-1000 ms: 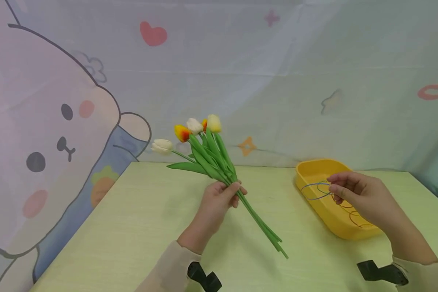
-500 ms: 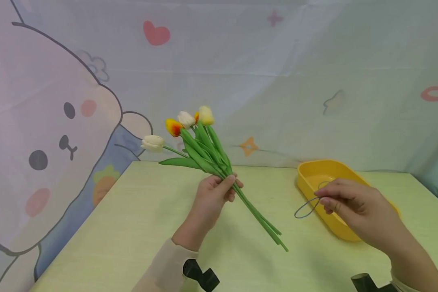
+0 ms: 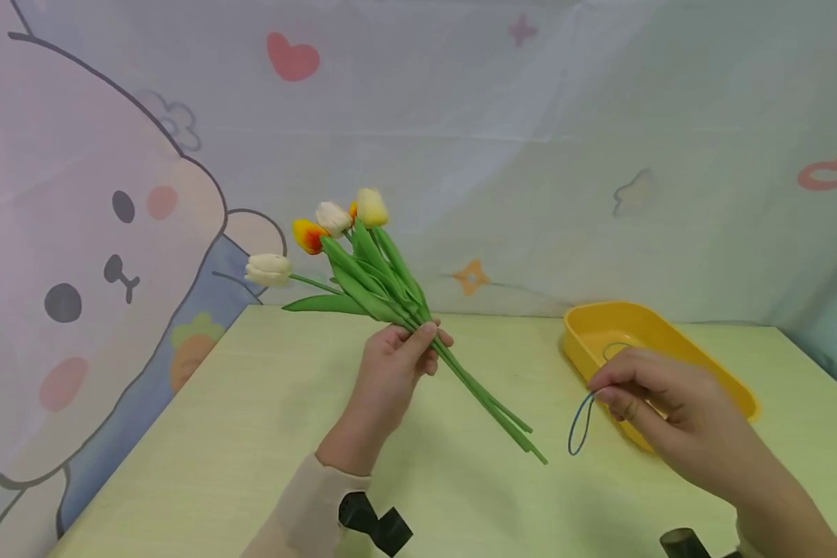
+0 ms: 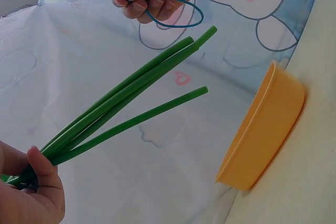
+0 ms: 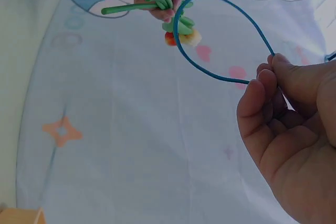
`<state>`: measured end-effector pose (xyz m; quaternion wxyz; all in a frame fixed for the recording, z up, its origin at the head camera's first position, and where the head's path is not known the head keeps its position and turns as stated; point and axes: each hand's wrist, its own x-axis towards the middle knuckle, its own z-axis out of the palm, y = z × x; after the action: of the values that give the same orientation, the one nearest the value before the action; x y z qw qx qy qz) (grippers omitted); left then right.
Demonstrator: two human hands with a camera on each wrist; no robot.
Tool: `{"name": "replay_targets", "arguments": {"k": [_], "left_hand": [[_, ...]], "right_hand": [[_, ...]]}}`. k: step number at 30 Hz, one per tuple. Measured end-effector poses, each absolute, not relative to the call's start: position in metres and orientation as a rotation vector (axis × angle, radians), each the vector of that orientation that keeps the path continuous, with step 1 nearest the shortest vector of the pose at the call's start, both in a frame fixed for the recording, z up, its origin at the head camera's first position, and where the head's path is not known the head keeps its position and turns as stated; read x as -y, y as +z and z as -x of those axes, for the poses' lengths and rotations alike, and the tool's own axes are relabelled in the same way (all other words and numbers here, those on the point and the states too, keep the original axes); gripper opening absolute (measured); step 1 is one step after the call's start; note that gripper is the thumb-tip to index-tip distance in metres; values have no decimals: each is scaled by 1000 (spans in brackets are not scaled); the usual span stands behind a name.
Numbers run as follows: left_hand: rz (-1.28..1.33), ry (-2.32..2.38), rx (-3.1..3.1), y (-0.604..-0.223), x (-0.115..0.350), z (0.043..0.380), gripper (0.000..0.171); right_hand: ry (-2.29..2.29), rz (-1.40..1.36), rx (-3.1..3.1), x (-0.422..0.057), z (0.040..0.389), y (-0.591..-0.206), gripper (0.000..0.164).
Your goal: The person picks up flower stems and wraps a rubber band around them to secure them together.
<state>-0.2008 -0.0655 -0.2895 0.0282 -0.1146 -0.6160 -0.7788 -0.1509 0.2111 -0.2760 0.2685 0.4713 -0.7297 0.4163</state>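
My left hand (image 3: 394, 372) grips a bunch of tulips (image 3: 384, 283) by their green stems, just under the leaves. The blooms, white, pale yellow and orange-red, lean to the upper left, and the bare stem ends (image 4: 152, 82) point down to the right. Between thumb and fingertips my right hand (image 3: 669, 415) pinches a blue rubber band (image 3: 573, 438), which hangs as a loop to the right of the stem ends. In the right wrist view the blue loop (image 5: 181, 51) stands wide and round, apart from the flowers.
Behind and partly under my right hand stands a yellow tray (image 3: 711, 356) on the pale green table (image 3: 251, 465). A green rubber band (image 3: 608, 349) shows in it. A cartoon-printed cloth (image 3: 460, 155) hangs behind the table.
My right hand has come down and left from over the tray with the blue rubber band. My left hand and the tulips have shifted left and slightly up.
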Motion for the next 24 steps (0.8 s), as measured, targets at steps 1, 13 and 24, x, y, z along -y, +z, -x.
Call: {"name": "replay_targets", "arguments": {"k": [1, 13, 24], "left_hand": [[354, -2408, 1885, -289, 66, 200, 22], [364, -2438, 1729, -279, 70, 196, 20], [373, -2464, 1654, -273, 68, 193, 19]], "right_hand": [[1109, -1291, 1963, -210, 150, -275, 4], [1010, -1383, 1954, -199, 143, -273, 9], [938, -1338, 1969, -198, 138, -272, 15]]}}
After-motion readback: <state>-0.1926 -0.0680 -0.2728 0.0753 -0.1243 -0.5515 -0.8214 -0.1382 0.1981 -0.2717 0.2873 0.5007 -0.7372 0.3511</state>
